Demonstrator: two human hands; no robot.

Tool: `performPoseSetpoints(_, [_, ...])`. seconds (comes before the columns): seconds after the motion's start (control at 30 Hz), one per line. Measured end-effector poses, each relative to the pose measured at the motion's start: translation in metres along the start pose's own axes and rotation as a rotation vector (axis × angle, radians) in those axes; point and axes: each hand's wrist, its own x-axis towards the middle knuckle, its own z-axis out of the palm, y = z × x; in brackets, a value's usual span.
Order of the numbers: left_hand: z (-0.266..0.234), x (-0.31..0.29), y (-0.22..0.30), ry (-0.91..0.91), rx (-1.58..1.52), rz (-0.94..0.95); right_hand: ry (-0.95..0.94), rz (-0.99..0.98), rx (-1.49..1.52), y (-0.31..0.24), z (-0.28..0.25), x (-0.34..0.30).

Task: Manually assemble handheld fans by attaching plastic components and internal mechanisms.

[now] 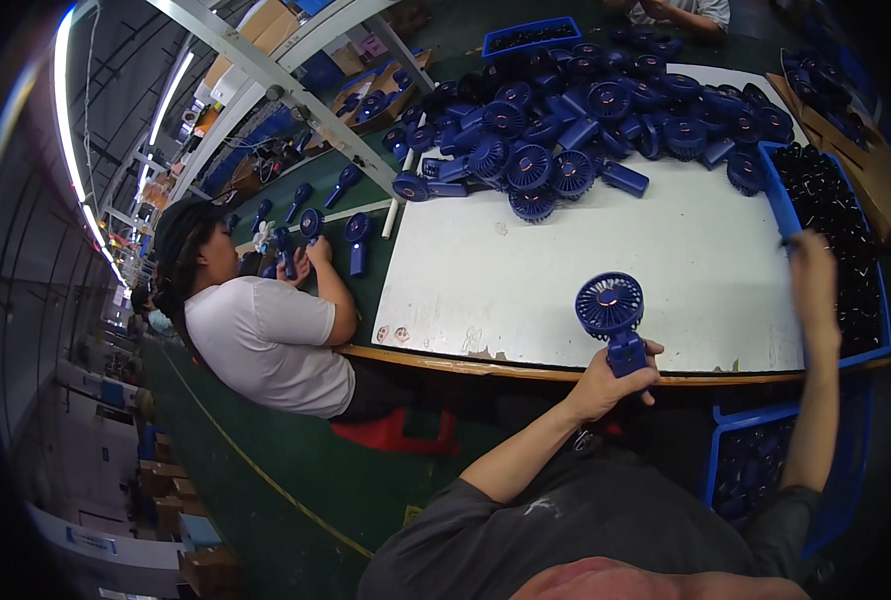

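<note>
My left hand [606,386] is wrapped round the handle of a dark blue handheld fan [610,306], which stands upright above the table's front edge with its round grille up. On the right, my right hand [814,268] is at the near side wall of a blue bin [778,185] full of small black parts [824,205]. Motion smears its fingers, so whether they grip a part does not show. A large heap of similar blue fans [571,130] covers the far half of the white table top [486,270].
To the left, a co-worker [266,320] in a white shirt handles fans on a green bench. Another person's hands [666,12] show at the far side. A second blue bin [716,470] stands low at my right. A metal frame post [336,130] rises at the table's left corner.
</note>
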Motion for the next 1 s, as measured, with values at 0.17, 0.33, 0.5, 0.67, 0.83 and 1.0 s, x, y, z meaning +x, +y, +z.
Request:
performPoseSetpoints(0.17, [0.0, 0.019, -0.015, 0.242, 0.71, 0.454, -0.324, -0.116, 0.412, -0.149, 0.054, -0.099])
performPoseSetpoints(0.33, [-0.016, 0.003, -0.017, 0.288, 0.591, 0.297, -0.687, 0.588, 1.177, -0.147, 0.065, -0.112])
performPoseSetpoints(0.5, [-0.004, -0.002, 0.003, 0.166, 0.195, -0.087, -0.629, 0.416, 1.134, -0.146, 0.055, -0.105])
performPoseSetpoints(0.67, [-0.008, -0.005, -0.01, -0.143, -0.016, -0.176, -0.408, -0.172, 0.698, -0.167, 0.048, -0.082])
performPoseSetpoints(0.83, [-0.016, -0.006, -0.02, -0.151, -0.339, -0.174, -0.382, -0.354, 0.459, -0.178, 0.048, -0.082])
performPoseSetpoints(1.0, [0.002, -0.003, -0.028, 0.148, -0.419, -0.116, -0.38, -0.29, 0.328, -0.194, 0.042, -0.1])
